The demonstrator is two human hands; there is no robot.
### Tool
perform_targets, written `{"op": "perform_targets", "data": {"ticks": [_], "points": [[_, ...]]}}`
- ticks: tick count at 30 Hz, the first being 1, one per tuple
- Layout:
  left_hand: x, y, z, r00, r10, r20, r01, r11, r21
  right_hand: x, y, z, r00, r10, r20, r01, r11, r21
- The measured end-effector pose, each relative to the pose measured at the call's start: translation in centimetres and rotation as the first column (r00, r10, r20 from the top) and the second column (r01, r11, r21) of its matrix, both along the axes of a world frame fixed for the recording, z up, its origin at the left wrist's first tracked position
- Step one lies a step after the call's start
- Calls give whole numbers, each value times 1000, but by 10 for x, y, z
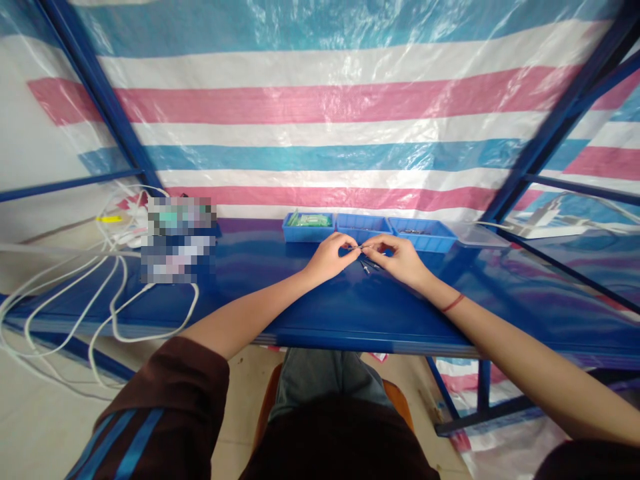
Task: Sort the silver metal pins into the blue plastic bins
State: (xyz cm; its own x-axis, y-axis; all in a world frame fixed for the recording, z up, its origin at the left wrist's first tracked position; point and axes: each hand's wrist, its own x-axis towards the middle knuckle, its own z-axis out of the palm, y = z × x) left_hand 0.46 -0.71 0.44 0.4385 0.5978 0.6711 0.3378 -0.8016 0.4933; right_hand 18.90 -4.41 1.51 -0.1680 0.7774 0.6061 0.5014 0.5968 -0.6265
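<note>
Your two hands meet over the blue table (350, 313), at about 12 o'clock from your body. Between them you hold a thin metal pin (361, 247). It lies almost level, with its long axis running from 9 o'clock to 3 o'clock. Your left hand (329, 257) pinches the pin's left end with thumb and forefinger, and your right hand (399, 260) pinches the right end in the same way. So both hands are closed on the one pin, and their fingertips are very near each other. Neither hand is clearly nearer to it; each has one end.

Just below the pin, toward 6 o'clock, some small dark parts (369, 266) lie on the table, between your hands; what they are is too small to tell. Behind your hands, at 12 o'clock, three blue trays (363, 230) stand in a row. White cables (115, 293) lie far away at 9 o'clock.
</note>
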Motion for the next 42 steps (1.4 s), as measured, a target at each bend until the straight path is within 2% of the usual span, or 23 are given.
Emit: {"op": "perform_targets", "data": {"ticks": [5,7,9,12,16,19,23,25,27,30,32,34,37,39,42], "points": [[0,-3,3,998,-8,54,6,999,47,2,3,-3,997,22,77,-18,999,-49],[1,-3,2,998,-14,55,12,1000,28,2,3,-3,998,55,39,-50,991,-121],[1,-3,0,999,-3,33,3,1000,-23,4,5,-2,997,41,-65,-53,981,-185],[0,-3,-2,997,30,-76,-36,996,-76,13,12,1,957,-108,-270,38,967,-250],[-4,-6,-1,936,44,-349,-64,997,-44,38,25,5,801,-368,-472,226,916,-331],[-5,-10,1,864,-9,-504,-7,1000,-30,58,33,6,717,-464,-521,306,880,-363],[-4,-10,1,817,-67,-573,46,998,-50,68,34,7,652,-534,-539,325,838,-438],[-4,-9,1,821,-71,-566,53,997,-48,65,32,7,697,-505,-509,285,846,-450],[-4,-9,1,829,-72,-554,62,997,-37,58,28,8,785,-448,-428,250,861,-442],[-3,-9,1,838,-70,-541,73,997,-16,46,22,9,917,-339,-211,247,897,-367],[-2,-10,1,853,-57,-519,69,998,4,38,17,9,971,-230,-68,201,936,-288],[-1,-8,0,888,-38,-459,47,999,7,30,12,9,997,-83,9,82,961,-262],[0,-5,0,959,-40,-280,25,998,-59,19,4,7,996,88,0,-84,947,-311],[0,-3,0,985,-62,-163,41,991,-128,12,1,6,990,132,-45,-139,933,-331],[0,-2,0,993,-92,-72,75,973,-216,5,-1,3,982,143,-121,-176,928,-329]]}}
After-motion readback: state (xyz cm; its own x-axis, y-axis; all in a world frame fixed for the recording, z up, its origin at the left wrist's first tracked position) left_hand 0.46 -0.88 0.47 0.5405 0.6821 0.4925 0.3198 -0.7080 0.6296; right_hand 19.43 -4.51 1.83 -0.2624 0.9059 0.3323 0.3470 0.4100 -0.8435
